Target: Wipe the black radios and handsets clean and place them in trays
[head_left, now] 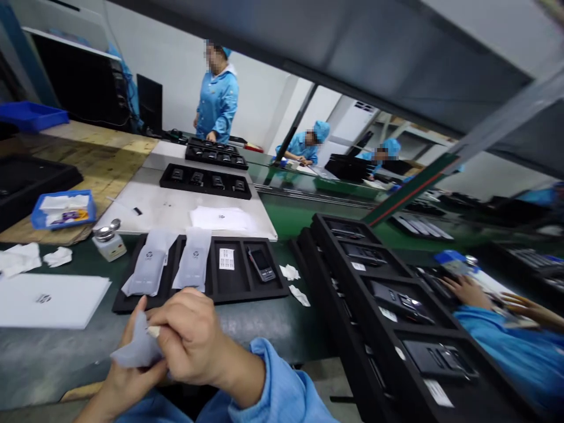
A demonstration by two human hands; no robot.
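Note:
Both my hands meet near the lower middle of the head view. My left hand (126, 376) holds a pale grey translucent pouch (138, 346) from below. My right hand (194, 338) is curled over the top of the pouch, its fingers pinched on the edge. Just beyond them lies a black foam tray (240, 288) with several slots. Two filled pouches (152, 261) rest in its left slots, a white label card (226, 258) lies in another slot, and a dark phone-like device (261, 264) lies in the right one.
A stack of white sheets (44, 299) lies at the left, with a small dispenser bottle (108, 239) and a blue bin (64, 208) behind. Stacked black trays with devices (396, 305) stand at the right. A co-worker's hands (467, 291) work far right; other people stand along the line.

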